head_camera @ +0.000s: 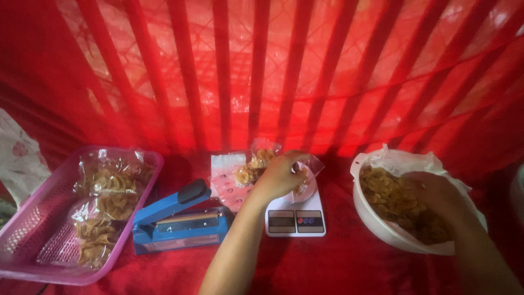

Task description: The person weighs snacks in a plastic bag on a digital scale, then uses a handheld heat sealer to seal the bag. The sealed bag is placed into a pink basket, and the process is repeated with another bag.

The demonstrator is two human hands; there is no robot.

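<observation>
Left hand [281,175]: my fingers are pinched on the mouth of the clear bag [262,164] of chips, holding it upright on the scale [295,216]. I cannot see every fingertip, but the grip on the plastic looks closed.

Right hand [436,196]: down inside the white bowl [371,218], on the heap of chips [390,199]. Fingers look curled into the pile; whether they hold a clump or lie loose I cannot tell.

Bag: it sits on the round white plate of the scale, partly filled, leaning a little toward the red curtain [262,71] behind it.

Scale: between the blue sealer [177,218] and the bowl, its display facing me and not covered by my wrist.

Doing it well, as I judge it: I should keep the bag mouth wide and let the bag's weight rest on the plate, not hang from my fingers, or the reading will be off. Small pinches of chips, dropped straight in, gently, since they look brittle.

Watch for: my left forearm lies close to the scale's edge; it should not lean on it.

Nearby: the pink basket [33,240] at far left holds filled packets [106,210]; empty bags [226,175] lie just left of the scale.
</observation>
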